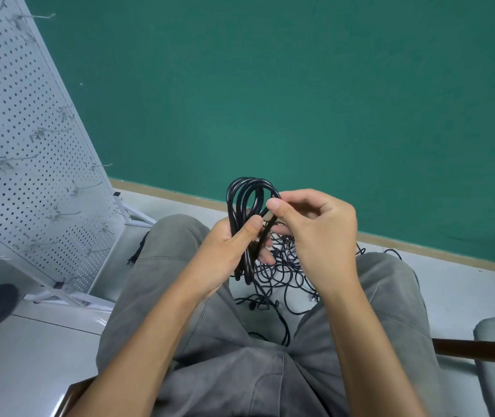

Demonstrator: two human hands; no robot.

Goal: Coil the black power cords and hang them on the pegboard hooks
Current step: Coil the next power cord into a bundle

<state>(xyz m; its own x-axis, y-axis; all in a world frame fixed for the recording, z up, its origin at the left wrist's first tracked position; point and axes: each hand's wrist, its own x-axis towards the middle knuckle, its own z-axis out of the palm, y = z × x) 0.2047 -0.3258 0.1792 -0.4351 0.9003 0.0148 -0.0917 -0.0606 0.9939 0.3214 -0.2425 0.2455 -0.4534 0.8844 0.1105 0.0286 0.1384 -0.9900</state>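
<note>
**Q:** Fingers first: what have they got?

**R:** Left hand (228,251) is wrapped round the middle of the coiled cord (247,206), thumb pressed across the strands. Right hand (315,233) pinches one strand at the right of the loop, thumb and forefinger closed on it.

**Q:** And where's the rest?

**R:** Loose cords (282,266) lie tangled on the floor between the knees, just beyond the hands. Pegboard (29,145) stands at the left, its hooks (59,216) bare as far as I can see.

**Q:** What might spoil it?

**R:** Probably the free end trails into that tangle; pulling could drag others up. Should the thumb relax, I'd expect the loops to spring apart.
</note>
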